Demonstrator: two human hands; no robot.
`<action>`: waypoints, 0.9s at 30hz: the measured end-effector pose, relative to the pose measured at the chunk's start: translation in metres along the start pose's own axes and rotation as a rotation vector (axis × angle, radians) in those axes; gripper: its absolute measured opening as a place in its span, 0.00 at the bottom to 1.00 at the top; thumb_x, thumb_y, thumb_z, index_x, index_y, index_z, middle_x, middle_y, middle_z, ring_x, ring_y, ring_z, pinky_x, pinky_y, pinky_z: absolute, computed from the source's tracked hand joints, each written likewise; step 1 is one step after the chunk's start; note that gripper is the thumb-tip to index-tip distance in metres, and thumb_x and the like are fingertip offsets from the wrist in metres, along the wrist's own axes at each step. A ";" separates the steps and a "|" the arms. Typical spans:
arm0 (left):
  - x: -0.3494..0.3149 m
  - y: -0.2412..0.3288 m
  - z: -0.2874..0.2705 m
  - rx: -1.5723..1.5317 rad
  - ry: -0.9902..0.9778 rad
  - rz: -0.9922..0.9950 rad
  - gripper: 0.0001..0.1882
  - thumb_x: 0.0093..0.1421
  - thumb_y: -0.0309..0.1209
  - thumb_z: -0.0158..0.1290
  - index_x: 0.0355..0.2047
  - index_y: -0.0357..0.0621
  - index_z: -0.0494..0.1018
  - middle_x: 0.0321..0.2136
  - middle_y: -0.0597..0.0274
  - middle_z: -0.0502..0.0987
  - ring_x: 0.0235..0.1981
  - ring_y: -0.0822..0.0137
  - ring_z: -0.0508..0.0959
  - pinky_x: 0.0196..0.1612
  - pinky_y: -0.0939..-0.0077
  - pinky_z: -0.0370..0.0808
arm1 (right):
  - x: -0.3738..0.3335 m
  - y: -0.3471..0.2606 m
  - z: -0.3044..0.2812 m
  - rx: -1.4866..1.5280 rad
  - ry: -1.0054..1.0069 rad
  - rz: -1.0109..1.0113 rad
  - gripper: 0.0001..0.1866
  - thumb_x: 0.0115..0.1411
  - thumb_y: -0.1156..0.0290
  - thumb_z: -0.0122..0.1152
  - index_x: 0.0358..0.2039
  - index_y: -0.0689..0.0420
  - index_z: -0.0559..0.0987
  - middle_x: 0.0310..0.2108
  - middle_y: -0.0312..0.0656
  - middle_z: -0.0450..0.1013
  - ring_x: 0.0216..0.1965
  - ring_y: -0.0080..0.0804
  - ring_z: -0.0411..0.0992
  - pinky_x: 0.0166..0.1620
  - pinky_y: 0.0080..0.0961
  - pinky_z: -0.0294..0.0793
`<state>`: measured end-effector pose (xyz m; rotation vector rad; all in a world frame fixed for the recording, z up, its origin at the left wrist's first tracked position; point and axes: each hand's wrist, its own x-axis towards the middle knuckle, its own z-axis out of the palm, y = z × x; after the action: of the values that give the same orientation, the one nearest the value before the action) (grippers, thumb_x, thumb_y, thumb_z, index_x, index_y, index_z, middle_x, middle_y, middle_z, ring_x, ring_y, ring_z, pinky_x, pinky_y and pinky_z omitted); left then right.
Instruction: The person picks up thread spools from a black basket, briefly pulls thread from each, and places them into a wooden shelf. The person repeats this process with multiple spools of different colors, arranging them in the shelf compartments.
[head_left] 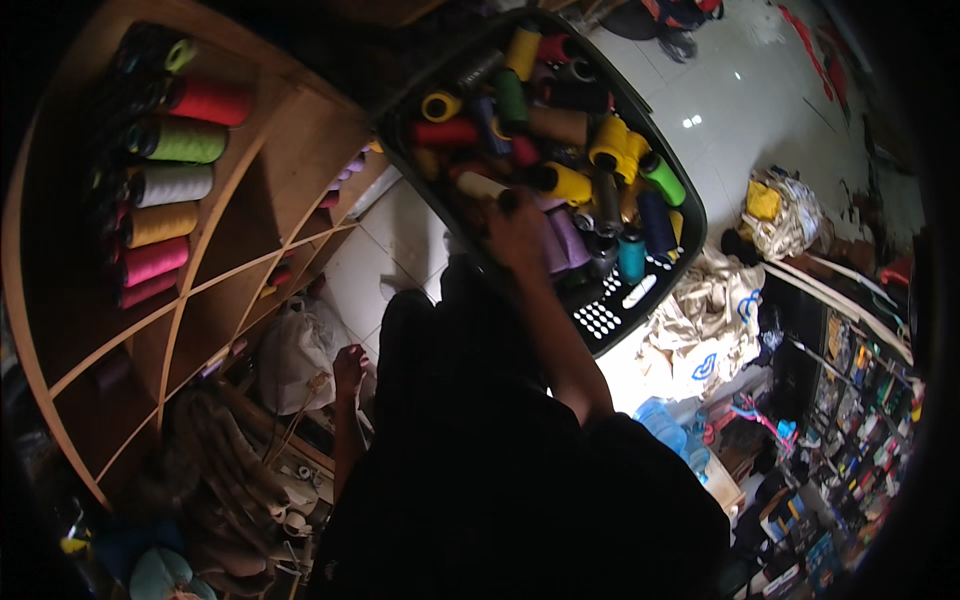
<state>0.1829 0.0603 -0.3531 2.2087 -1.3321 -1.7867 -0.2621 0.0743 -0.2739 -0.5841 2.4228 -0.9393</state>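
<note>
A dark plastic basket (640,318) full of thread spools in many colours stands ahead of me. My right hand (515,238) reaches over its near left side, its fingers curled at the dark end of a cream thread spool (480,185). Purple spools (568,240) lie right beside that hand, and a yellow spool (568,184) lies just beyond it. The hand partly hides what its fingers grip. My left hand (350,370) hangs low at my left, away from the basket, its fingers loosely bent with nothing visible in them.
On the left, a wooden shelf (215,270) has a row of spools, including a green spool (183,140). A white plastic bag (298,360) stands near my left hand. Cream cloth bags (705,315) lie right of the basket, with blue water bottles (670,430) nearer me.
</note>
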 end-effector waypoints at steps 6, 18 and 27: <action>-0.059 0.190 0.038 -0.111 0.020 0.745 0.14 0.60 0.26 0.54 0.46 0.38 0.69 0.33 0.62 0.76 0.38 0.66 0.77 0.44 0.73 0.73 | -0.018 -0.062 -0.079 0.455 -0.081 0.010 0.29 0.55 0.57 0.67 0.49 0.67 0.73 0.44 0.53 0.75 0.47 0.39 0.73 0.51 0.30 0.69; -0.115 0.314 0.106 0.043 -0.426 1.149 0.26 0.54 0.39 0.61 0.48 0.37 0.69 0.40 0.52 0.71 0.44 0.53 0.73 0.50 0.61 0.69 | -0.031 -0.069 -0.106 0.949 -0.450 -0.075 0.25 0.62 0.63 0.59 0.54 0.66 0.70 0.49 0.45 0.71 0.51 0.33 0.69 0.57 0.31 0.65; -0.114 0.306 0.086 -0.208 -0.491 0.824 0.19 0.60 0.35 0.57 0.46 0.34 0.71 0.38 0.57 0.76 0.38 0.70 0.76 0.38 0.74 0.75 | -0.003 -0.039 -0.128 0.642 -0.485 0.113 0.20 0.62 0.59 0.59 0.47 0.61 0.75 0.45 0.40 0.73 0.42 0.28 0.73 0.47 0.26 0.73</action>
<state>-0.0677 -0.0258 -0.1430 0.8913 -1.6698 -1.9870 -0.3232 0.1145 -0.1622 -0.3702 1.5901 -1.2689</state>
